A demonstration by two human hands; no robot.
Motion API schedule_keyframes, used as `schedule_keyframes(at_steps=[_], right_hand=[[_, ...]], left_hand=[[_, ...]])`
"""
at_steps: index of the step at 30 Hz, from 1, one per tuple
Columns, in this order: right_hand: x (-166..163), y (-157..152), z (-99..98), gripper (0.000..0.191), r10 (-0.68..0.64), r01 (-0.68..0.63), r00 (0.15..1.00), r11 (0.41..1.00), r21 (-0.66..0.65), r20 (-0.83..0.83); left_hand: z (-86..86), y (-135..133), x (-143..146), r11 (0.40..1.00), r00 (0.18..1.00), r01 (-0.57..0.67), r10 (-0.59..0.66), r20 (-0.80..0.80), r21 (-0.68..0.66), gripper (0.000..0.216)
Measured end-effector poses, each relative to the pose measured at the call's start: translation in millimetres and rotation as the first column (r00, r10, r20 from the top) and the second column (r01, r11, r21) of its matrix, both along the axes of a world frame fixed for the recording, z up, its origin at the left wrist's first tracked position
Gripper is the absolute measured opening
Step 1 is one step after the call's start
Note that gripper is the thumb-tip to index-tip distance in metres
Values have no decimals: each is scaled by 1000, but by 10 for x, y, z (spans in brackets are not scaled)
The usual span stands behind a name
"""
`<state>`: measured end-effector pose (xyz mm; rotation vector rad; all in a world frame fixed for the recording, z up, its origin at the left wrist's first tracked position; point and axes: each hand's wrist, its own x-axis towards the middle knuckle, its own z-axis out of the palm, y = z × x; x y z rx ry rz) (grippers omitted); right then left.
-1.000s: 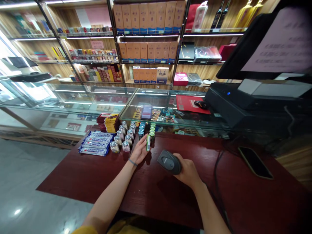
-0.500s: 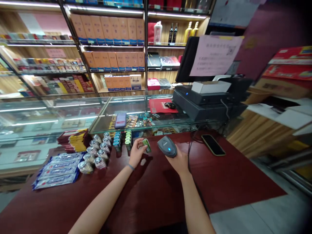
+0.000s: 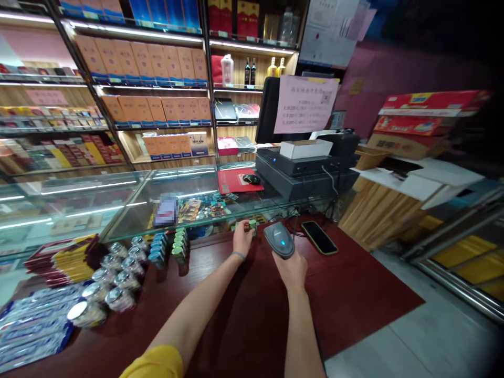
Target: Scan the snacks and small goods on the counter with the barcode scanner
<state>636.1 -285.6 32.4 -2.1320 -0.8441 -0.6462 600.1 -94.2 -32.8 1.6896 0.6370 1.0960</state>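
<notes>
While left hand [image 3: 243,239] holds green pack [image 3: 252,226], right hand [image 3: 293,266] grips scanner [image 3: 279,239].

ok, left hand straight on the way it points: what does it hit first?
Probably the front edge of the glass display case, just beyond the left hand; how much gap remains is unclear.

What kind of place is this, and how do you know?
It looks like a shop. There's a handheld scanner in the person's right hand, a glass display counter, and rows of orange boxes lined up beyond it.
</notes>
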Motion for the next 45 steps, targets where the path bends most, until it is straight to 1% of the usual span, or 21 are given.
schedule_keyframes(at_steps=[3,6,11,15,20,25,29,31,33,37,42,45], right_hand=[[14,-7,-9,39,-16,16,997,1000,-4,-77],[8,1,-7,42,-29,24,986,999,-32,-166],[0,5,-11,42,-23,16,972,999,-31,-234],[2,3,-17,43,-8,4,975,1000,-20,-224],[-2,7,-4,41,-33,27,972,999,-26,-233],[32,-22,-10,50,-33,30,960,999,-13,-277],[126,-89,-45,59,-54,73,952,996,54,-300],[178,-126,-63,62,-75,100,949,993,66,-305],[215,-153,-73,62,-112,135,941,989,51,-320],[235,-165,-68,63,-169,191,921,981,30,-350],[218,-145,-42,61,-169,193,919,981,32,-357],[194,-135,-19,60,-172,191,916,981,16,-361]], left_hand=[[-59,19,244,998,999,-36,37,-13,51,31],[-105,47,425,995,997,-67,69,-25,72,29],[-158,75,572,994,995,-93,95,-41,52,26],[-133,70,551,989,990,-126,131,-52,80,25],[-73,47,507,976,977,-178,191,-96,127,23],[-62,33,515,967,960,-238,248,-127,89,22],[-53,31,506,958,945,-261,279,-173,121,19],[-46,30,495,957,942,-256,279,-185,138,19],[-40,26,484,955,938,-257,283,-199,150,18],[-27,16,466,952,928,-278,301,-218,130,16],[5,-6,432,962,934,-246,268,-234,118,19],[75,-52,305,971,952,-213,230,-203,106,28]])
